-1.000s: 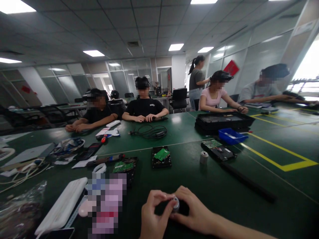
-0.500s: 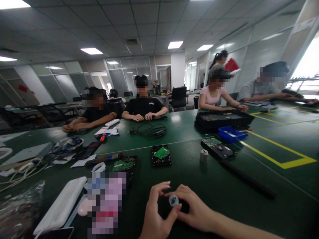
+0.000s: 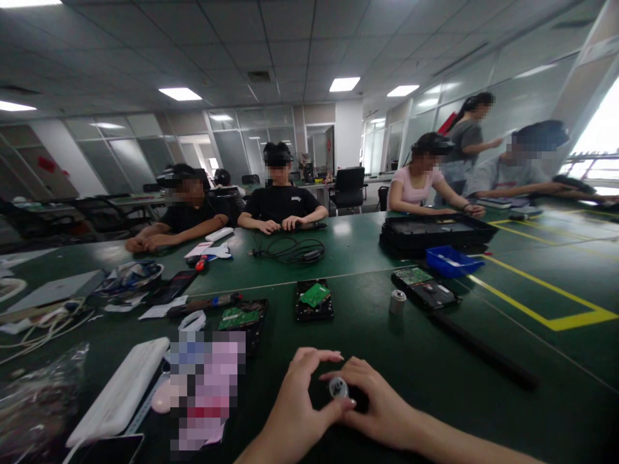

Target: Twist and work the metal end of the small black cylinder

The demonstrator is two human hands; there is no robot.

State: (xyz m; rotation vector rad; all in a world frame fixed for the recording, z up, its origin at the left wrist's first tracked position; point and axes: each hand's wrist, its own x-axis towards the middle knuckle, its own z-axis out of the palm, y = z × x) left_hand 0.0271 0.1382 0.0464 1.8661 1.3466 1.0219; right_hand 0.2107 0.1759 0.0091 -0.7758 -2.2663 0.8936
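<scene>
A small round metal cylinder [image 3: 338,388] with dark slots in its pale end face is gripped between the fingers and thumb of my right hand [image 3: 380,403]. Its slotted end faces up toward me. My left hand [image 3: 302,399] curves beside it with the index finger raised and apart from the piece. The left thumb tip reaches the cylinder's lower edge; whether it presses there I cannot tell. Beyond my hands a silver metal cylinder [image 3: 397,302] stands upright on the green table [image 3: 358,335].
Hard drives with green boards [image 3: 314,300] lie ahead, another drive [image 3: 425,288] to the right. A black bar [image 3: 483,351] lies at right, near a blue tray [image 3: 454,261]. A white power bank [image 3: 120,393] and pink packet [image 3: 217,386] are at left. Several people sit across the table.
My left index finger has lifted away from the cylinder, opening the left hand's pinch. The cylinder has tipped so its slotted end shows. A standing person behind has moved right.
</scene>
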